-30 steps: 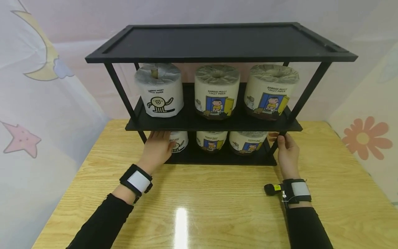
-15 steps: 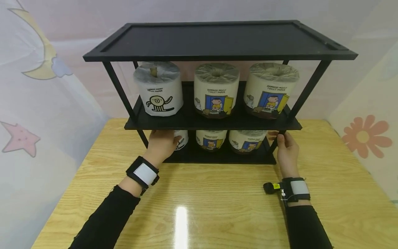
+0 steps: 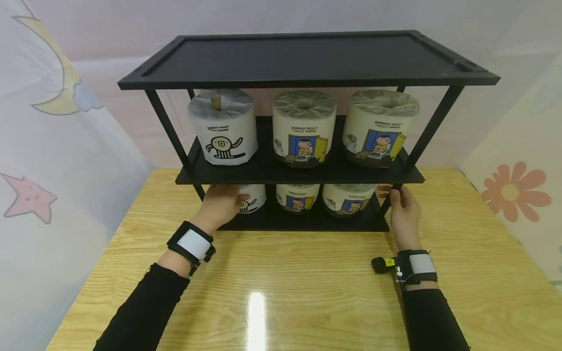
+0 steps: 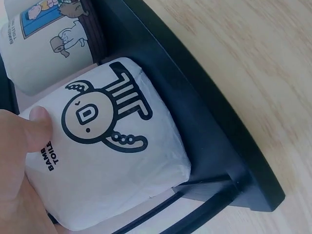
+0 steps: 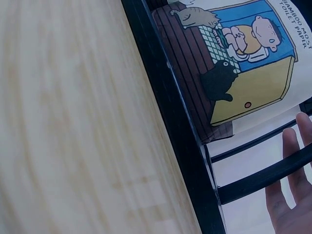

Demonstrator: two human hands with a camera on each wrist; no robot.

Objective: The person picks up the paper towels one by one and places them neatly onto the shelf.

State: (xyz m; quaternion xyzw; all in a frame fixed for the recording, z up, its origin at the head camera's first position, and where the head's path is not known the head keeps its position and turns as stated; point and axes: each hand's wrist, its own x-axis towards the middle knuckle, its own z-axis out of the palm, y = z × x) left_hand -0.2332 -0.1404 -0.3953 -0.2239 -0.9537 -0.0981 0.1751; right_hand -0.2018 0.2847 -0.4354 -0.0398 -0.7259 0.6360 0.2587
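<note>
A black tiered shelf holds wrapped toilet paper rolls on its middle and bottom boards. On the bottom board, my left hand grips the left toilet roll, which bears a striped cartoon figure. In the left wrist view its thumb presses on the printed side; the other fingers are hidden. My right hand is at the front right post, thumb on one side and fingers behind. Those fingers look straight and spread in the right wrist view, beside the bottom right roll.
Three rolls stand on the middle board, the left one white, the centre and right with toilet-scene prints. A flat black top board overhangs them. Light wood tabletop spreads in front, and a printed cloth hangs behind.
My left hand first shifted right across the bottom left roll, then back left, uncovering more of its print. The right hand stays at the post.
</note>
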